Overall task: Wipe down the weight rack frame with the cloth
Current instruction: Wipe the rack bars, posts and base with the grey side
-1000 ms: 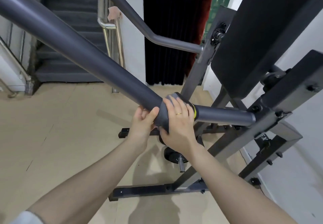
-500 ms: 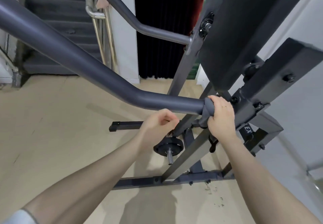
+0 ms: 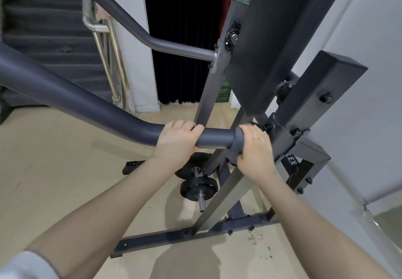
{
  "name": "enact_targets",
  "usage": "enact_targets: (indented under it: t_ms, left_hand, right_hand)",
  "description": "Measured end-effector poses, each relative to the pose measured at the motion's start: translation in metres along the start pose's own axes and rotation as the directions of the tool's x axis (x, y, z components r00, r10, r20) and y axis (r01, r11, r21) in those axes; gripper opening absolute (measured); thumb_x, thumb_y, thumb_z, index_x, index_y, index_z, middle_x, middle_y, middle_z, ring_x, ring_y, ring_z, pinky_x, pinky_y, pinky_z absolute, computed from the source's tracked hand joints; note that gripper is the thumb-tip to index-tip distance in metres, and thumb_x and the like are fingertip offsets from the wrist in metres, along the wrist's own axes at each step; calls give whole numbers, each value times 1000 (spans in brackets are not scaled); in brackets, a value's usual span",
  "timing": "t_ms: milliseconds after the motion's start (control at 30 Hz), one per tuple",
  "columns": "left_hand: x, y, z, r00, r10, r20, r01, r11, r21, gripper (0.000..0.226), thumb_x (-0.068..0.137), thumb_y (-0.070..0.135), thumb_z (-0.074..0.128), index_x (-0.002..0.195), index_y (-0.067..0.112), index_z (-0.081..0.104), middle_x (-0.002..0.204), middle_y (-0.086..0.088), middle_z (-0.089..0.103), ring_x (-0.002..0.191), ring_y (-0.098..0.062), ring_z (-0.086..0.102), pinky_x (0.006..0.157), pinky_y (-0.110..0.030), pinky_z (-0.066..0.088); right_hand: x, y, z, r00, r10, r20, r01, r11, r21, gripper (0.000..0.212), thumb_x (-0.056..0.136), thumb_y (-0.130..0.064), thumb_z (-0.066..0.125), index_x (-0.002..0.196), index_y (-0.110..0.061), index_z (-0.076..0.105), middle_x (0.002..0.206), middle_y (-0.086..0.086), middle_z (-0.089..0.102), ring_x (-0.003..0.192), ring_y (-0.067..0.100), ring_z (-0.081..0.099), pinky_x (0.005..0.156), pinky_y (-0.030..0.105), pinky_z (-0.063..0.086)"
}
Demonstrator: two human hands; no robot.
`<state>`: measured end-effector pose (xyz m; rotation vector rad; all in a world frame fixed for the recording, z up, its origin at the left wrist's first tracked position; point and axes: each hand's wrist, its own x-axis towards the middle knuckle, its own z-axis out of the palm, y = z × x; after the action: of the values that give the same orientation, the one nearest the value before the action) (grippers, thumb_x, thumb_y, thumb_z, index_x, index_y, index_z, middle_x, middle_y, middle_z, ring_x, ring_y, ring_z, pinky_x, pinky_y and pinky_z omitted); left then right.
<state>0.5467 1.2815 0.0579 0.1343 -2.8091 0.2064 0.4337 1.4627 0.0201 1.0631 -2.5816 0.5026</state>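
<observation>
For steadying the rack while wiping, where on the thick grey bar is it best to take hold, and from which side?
Probably on the straight, level stretch of the thick grey bar, between the bend and the cloth, coming from above with fingers curled over the top. The bar is round there and bare of bolts. The left hand grips there, while the right hand holds the cloth at the bracket end.

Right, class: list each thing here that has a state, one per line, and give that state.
Left hand: gripping the bar, fingers curled over it.
Right hand: holding the cloth wrapped round the bar.
Cloth: wrapped round the bar at its end by the bracket.
Bar: bent, sloping up to the left.
Dumbbell: lying on the floor.
</observation>
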Motion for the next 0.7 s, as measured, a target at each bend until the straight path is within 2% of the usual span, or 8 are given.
enact_targets:
  t_ms: [100, 167, 267, 333, 367, 500, 600, 700]
  left_hand:
    - [-1, 0, 6, 997, -16, -75, 15, 1000, -10, 46, 48, 22, 88, 88, 14, 68, 80, -3, 67, 70, -28, 63, 66, -31, 49]
    - [-2, -2, 13, 994, -17, -105, 19, 1000, 24, 48, 43, 26, 89, 86, 16, 69, 78, -1, 67, 67, -25, 63, 64, -28, 48]
    - [-1, -2, 0, 999, 19, -39, -19, 1000, 0, 50, 64, 27, 82, 109, 15, 64, 100, -2, 66, 88, -26, 62, 77, -31, 46]
    - [-1, -8, -3, 998, 23, 66, -24, 1000, 20, 49, 87, 28, 63, 132, 16, 46, 123, -2, 55, 111, -25, 52, 92, -33, 37]
    - [-5, -14, -8, 997, 38, 73, -41, 998, 54, 48, 89, 29, 60, 133, 17, 44, 123, -2, 54, 111, -25, 51, 94, -33, 36]
    - [-31, -50, -26, 990, 118, -74, -96, 963, 252, 41, 62, 23, 81, 99, 15, 66, 83, -1, 65, 78, -25, 62, 89, -35, 38]
    - [-54, -86, -37, 966, 168, -195, -95, 937, 335, 27, 66, 12, 77, 92, 11, 68, 86, -5, 68, 91, -28, 64, 102, -42, 29]
    - [-74, -117, -53, 940, 230, -250, -124, 917, 378, 23, 72, 8, 70, 96, 8, 69, 99, -9, 69, 105, -32, 62, 106, -53, 30]
  right_hand:
    - [-1, -38, 20, 995, -90, -34, 89, 995, -40, 69, 64, -14, 68, 129, -2, 49, 132, 17, 51, 125, 38, 44, 105, 45, 31]
    - [-3, -40, 25, 975, -216, -49, 216, 976, -16, 71, 70, -16, 71, 135, -6, 43, 138, 16, 46, 130, 35, 39, 109, 43, 24]
    - [2, -4, 10, 962, -268, 45, 269, 963, -15, 73, 69, -26, 67, 135, -11, 42, 138, 12, 47, 126, 33, 42, 106, 39, 26]
    - [2, 17, -1, 986, -154, 70, 154, 988, 3, 73, 67, -36, 63, 133, -10, 46, 133, 11, 51, 121, 32, 48, 104, 40, 32]
    - [1, 20, -1, 993, -99, 63, 100, 995, -7, 73, 67, -39, 67, 131, -9, 48, 130, 11, 53, 120, 32, 49, 103, 42, 35]
    - [3, -15, 15, 997, 73, -11, -74, 989, -125, 82, 58, -45, 85, 123, -6, 54, 120, 12, 58, 115, 35, 52, 101, 49, 38]
    - [8, -70, 19, 995, 38, -97, -49, 992, -120, 83, 54, -48, 85, 119, -6, 56, 118, 13, 60, 112, 35, 54, 101, 49, 37]
    - [15, -148, 26, 994, -63, -95, 60, 998, -28, 87, 54, -62, 78, 120, -8, 57, 118, 9, 61, 111, 31, 55, 102, 43, 35]
